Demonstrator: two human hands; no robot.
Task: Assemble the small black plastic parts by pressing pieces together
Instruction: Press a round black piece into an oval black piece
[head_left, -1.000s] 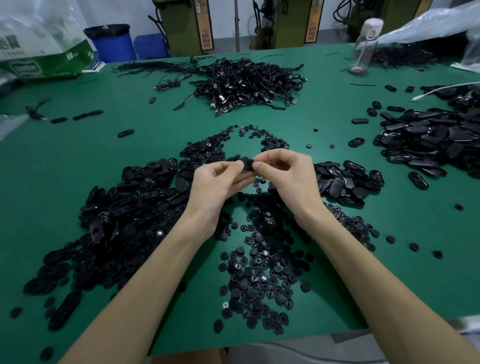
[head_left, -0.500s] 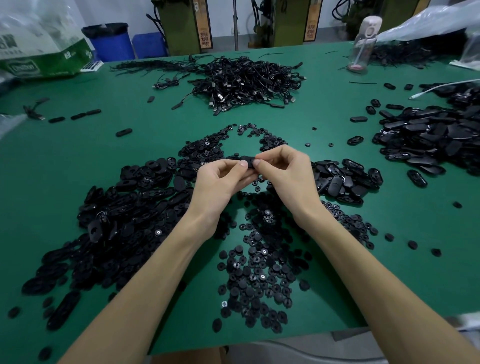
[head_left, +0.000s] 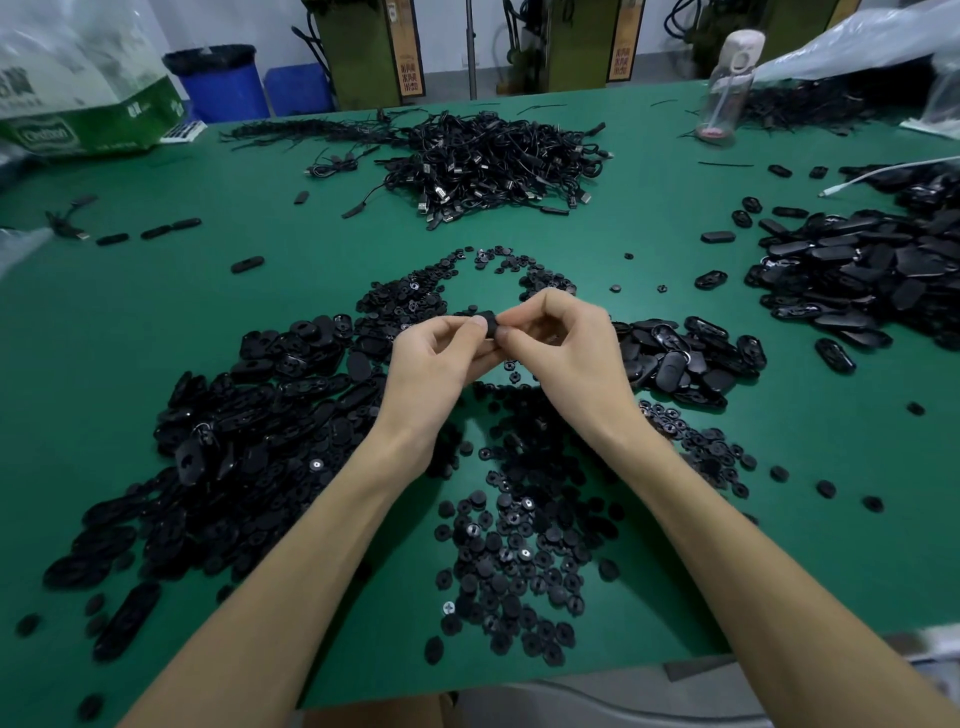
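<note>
Barely anything had moved since the earlier frame: the small black part (head_left: 482, 318) stayed pinched above the middle of the worktop (head_left: 156, 322), so the press-fit was probably unfinished. Left hand (head_left: 436, 364) and right hand (head_left: 566, 353) both curled their fingertips onto it. Round discs (head_left: 519, 551) lay heaped toward the near edge, oval shells (head_left: 249, 415) leftward, cables (head_left: 493, 161) toward the far edge.

One left hand (head_left: 436, 364), one right hand (head_left: 566, 353), one black part (head_left: 485, 319) between them, one bottle (head_left: 727, 88), one blue bin (head_left: 218, 83), one cable heap (head_left: 493, 161)
</note>
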